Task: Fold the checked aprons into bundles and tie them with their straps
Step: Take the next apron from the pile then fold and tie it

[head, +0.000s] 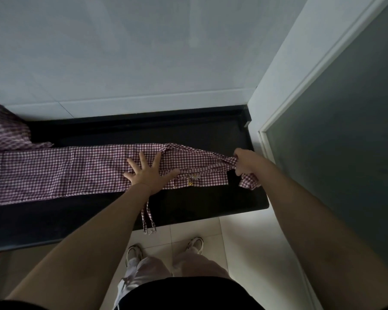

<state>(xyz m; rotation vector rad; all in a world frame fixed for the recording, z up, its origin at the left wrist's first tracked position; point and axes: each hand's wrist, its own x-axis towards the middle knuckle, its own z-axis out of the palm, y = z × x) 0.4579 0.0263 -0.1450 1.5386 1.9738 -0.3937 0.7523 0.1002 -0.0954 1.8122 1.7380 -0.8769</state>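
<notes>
Your left hand (146, 172) is splayed flat, pinning the long folded checked apron (61, 171) to the dark worktop (210, 133) so it won't slide, while your right hand (244, 161) grips its bunched end, probably to fold it over.

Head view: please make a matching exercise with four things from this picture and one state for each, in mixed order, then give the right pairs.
Things:
1. left hand
2. right hand
3. straps
4. second apron

States:
A. hang over the front edge of the counter
B. grips the end of the folded apron
C. lies bunched at the far left
D. presses flat, fingers spread

Pairs: 1-D, 2-B, 3-A, 4-C
</notes>
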